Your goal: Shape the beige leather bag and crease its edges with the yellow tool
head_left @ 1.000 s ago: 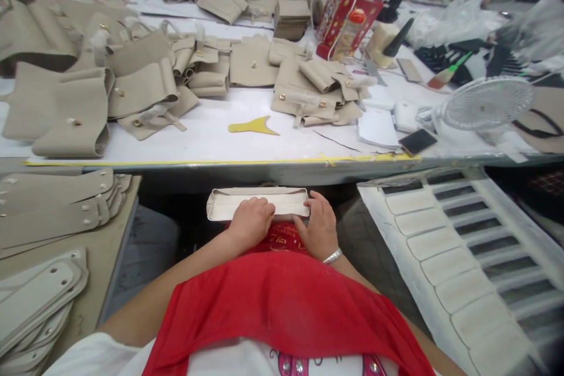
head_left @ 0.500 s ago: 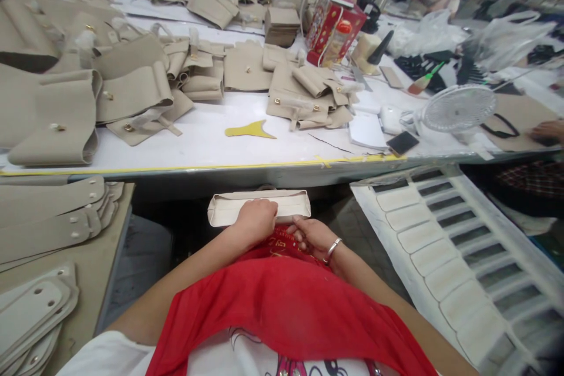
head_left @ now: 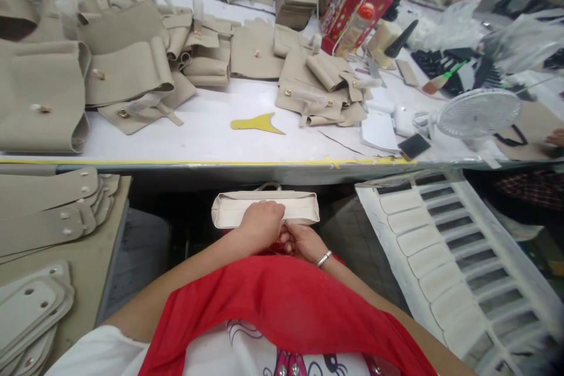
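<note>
Head view: both hands sit low at centre, below the near edge of the white surface point(head_left: 211, 141), on a long cream leather piece point(head_left: 304, 209) w/ folded-up ends that lies across the lap, just beyond the red apron point(head_left: 282, 305). Left hand point(head_left: 261, 224) lies knuckles-up on the piece's middle, fingers curled down over its near edge, pressing or gripping it; can't tell how tight. Right hand point(head_left: 303, 242) is just beside the left, touching it, fingers bent and tucked under the piece's near edge at about mid-length; grip itself is hidden by the left hand. Silver bangle point(head_left: 324, 258) on the right wrist.

Piece is roughly level, long side parallel to the surface edge, and a small loop shows at its far side.

On the surface: a yellow flat template point(head_left: 258, 124) lies alone near the front, centre. Behind it, heaps of beige bag parts point(head_left: 127, 70) w/ gold studs spread left to centre; another heap point(head_left: 317, 91) centre-right. Red carton point(head_left: 355, 9) stands at the back, tilted. Small white fan point(head_left: 478, 113) lies at right, near a dark phone point(head_left: 414, 145) and a white pad point(head_left: 379, 129).

Left of the lap, a lower tan side table point(head_left: 92, 305) carries stacked beige straps point(head_left: 48, 211) w/ holes and studs. Right of the lap, a white slatted rack point(head_left: 497, 299) holds a row of cream oval pads point(head_left: 436, 276). Far right edge, another person's hand point(head_left: 556, 138) rests on the surface.
</note>
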`<state>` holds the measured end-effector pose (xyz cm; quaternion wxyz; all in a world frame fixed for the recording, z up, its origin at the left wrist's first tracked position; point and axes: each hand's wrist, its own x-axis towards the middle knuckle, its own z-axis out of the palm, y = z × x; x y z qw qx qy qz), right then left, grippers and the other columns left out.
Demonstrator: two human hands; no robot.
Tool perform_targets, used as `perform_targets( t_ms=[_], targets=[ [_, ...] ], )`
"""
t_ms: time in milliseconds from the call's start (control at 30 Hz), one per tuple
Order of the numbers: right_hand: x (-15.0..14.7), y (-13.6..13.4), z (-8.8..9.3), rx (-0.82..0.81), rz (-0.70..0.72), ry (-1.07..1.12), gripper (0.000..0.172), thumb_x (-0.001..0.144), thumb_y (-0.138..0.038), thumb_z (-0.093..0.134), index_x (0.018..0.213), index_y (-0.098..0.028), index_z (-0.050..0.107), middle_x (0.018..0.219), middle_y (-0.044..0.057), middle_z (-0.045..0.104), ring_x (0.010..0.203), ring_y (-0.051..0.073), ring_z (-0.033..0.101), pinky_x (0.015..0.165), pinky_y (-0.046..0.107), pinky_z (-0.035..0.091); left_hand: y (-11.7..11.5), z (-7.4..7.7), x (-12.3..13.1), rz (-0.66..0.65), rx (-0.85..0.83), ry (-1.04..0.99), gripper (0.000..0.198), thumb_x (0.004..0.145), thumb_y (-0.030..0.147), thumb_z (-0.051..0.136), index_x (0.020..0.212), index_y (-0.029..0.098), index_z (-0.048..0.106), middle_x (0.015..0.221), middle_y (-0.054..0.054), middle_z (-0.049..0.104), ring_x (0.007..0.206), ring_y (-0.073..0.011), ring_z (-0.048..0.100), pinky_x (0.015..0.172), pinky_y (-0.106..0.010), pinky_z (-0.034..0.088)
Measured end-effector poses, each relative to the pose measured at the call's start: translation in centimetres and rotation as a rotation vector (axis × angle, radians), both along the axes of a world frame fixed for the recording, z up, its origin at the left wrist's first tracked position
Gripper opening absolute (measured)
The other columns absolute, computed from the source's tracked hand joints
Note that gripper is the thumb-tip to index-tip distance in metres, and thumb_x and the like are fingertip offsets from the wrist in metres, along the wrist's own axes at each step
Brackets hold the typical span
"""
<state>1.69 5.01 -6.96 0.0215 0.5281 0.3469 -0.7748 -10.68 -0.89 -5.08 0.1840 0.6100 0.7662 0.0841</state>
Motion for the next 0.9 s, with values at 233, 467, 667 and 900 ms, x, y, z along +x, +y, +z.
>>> perform_targets(
  t_ms=[233, 467, 667, 900],
  targets=[
    [-0.5, -0.8, -1.5, 0.064, 0.028, 0.027, 0.036, 0.089, -0.037, 0.042, 0.071, -0.012, 0.06, 0.05, -0.001, 0.055, 0.034, 0.005, 0.042, 0.037, 0.019, 0.03, -3.0, -0.3, -2.5, 0.005, -0.036, -0.003, 0.016, 0.083, 0.028, 0.046, 0.079, 0.017, 0.057, 0.079, -0.007, 0.061, 0.074, -0.0209, 0.058, 0.063, -0.031, 0.042],
    [-2.0, -2.1, -2.3, 0.115, 0.054, 0.049, 0.033, 0.086, -0.04, 0.048, 0.073, -0.012, 0.059, 0.052, 0.0, 0.058, 0.034, 0.006, 0.044, 0.036, 0.02, 0.032, -3.4, -0.4, -2.9, 0.057, -0.027, -0.001, 0.019, 0.084, 0.022, 0.041, 0.079, 0.016, 0.059, 0.08, -0.008, 0.063, 0.075, -0.021, 0.059, 0.064, -0.031, 0.042],
    [-3.5, -3.1, -1.8, 0.118, 0.106, 0.017, 0.034, 0.088, -0.037, 0.044, 0.071, -0.012, 0.06, 0.052, 0.0, 0.059, 0.033, 0.007, 0.045, 0.036, 0.02, 0.032, -4.6, 0.0, -3.8, 0.077, -0.002, 0.076, 0.022, 0.084, 0.029, 0.045, 0.079, 0.016, 0.061, 0.078, -0.009, 0.064, 0.073, -0.0215, 0.058, 0.064, -0.032, 0.041],
    [-5.2, -4.3, -0.9, 0.061, 0.165, -0.009, 0.038, 0.091, -0.032, 0.037, 0.066, -0.012, 0.058, 0.05, 0.002, 0.06, 0.032, 0.007, 0.045, 0.036, 0.02, 0.032, -7.4, 0.9, -6.0, 0.126, -0.011, 0.118, 0.024, 0.082, 0.026, 0.045, 0.071, 0.017, 0.064, 0.078, -0.008, 0.063, 0.079, -0.0216, 0.055, 0.064, -0.033, 0.036]
  ],
)
